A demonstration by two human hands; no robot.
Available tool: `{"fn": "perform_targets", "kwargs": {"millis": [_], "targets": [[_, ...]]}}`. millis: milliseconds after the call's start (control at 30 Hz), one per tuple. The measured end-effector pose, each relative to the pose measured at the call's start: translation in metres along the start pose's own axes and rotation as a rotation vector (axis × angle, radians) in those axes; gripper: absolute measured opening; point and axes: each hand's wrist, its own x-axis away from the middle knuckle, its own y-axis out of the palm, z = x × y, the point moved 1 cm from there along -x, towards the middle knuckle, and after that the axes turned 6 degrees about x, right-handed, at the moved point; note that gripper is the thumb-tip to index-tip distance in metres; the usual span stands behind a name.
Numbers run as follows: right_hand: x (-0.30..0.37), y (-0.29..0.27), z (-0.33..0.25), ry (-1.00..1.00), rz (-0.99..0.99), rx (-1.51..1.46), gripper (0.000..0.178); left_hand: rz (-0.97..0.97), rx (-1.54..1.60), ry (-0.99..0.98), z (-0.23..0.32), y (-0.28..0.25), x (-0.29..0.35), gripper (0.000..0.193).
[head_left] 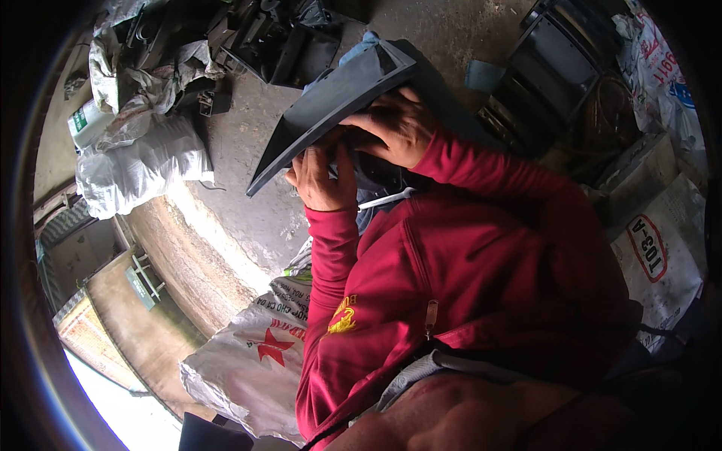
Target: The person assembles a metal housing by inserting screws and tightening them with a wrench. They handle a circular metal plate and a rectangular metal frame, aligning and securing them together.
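A dark grey plastic housing panel (331, 109), with a raised rim and an angled side, is held tilted in front of my chest. My left hand (325, 180) grips its near edge, fingers bent up against the rim. Further right, my right hand (398, 129) has its fingers curled over the same edge toward the panel's underside. Both sets of fingertips are partly hidden by the panel and by shadow. Beneath it, near my lap, lies a thin whitish strip (383, 200); what it belongs to cannot be made out.
Black plastic parts (282, 45) are heaped on the concrete floor (241, 139) ahead. White plastic bags (143, 161) lie at the left. A printed woven sack (248, 368) stands by my left side. Dark casings (553, 60) and another white sack (662, 248) are at the right.
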Motion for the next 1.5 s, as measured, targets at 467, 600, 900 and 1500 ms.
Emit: {"fn": "perform_targets", "kwargs": {"millis": [467,600,900,1500], "targets": [[-0.001,-0.002,-0.005,0.008,-0.084,0.05,0.059,0.127,-0.14,0.227,0.001,-0.004,0.001,0.032],[-0.004,-0.004,-0.009,-0.008,-0.096,0.072,0.061,0.079,-0.156,0.198,-0.001,-0.008,0.002,0.032],[-0.005,-0.004,-0.012,-0.033,-0.065,0.029,0.064,0.074,-0.138,0.2,0.0,-0.01,0.0,0.035],[-0.004,0.001,-0.01,-0.061,-0.068,-0.099,0.065,0.039,-0.164,0.177,-0.005,-0.012,0.003,0.036]]}}
